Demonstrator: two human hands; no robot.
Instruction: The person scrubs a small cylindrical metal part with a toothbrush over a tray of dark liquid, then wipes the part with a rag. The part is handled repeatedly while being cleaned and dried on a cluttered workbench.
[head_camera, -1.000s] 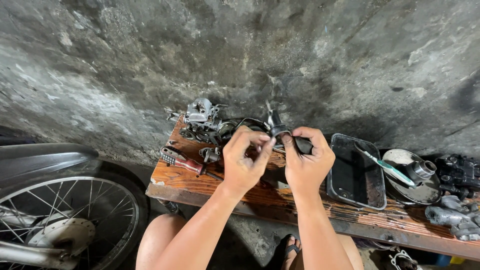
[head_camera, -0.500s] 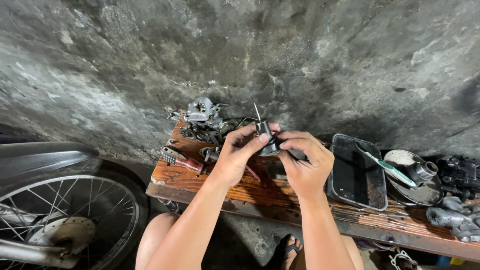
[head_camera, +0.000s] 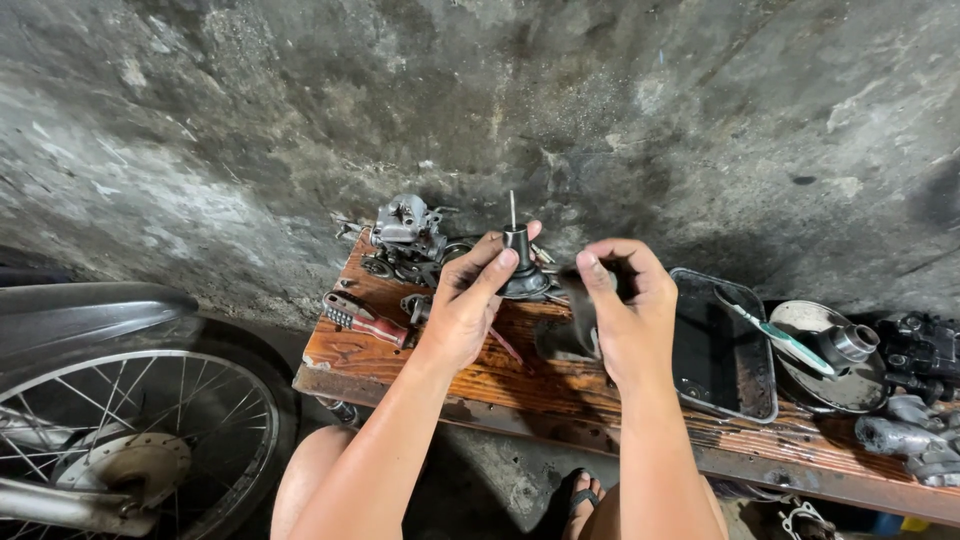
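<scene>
A small dark metal part with a thin pin is sitting up in the left hand, pinched in its fingers above the wooden bench. The right hand is gripping a dark strip just beside it. A black tray is lying near.

Left hand holds slide piston; right hand grips dark part.

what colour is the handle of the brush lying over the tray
Teal-green, on the slim brush across the dark rectangular metal tray; head view.
</scene>
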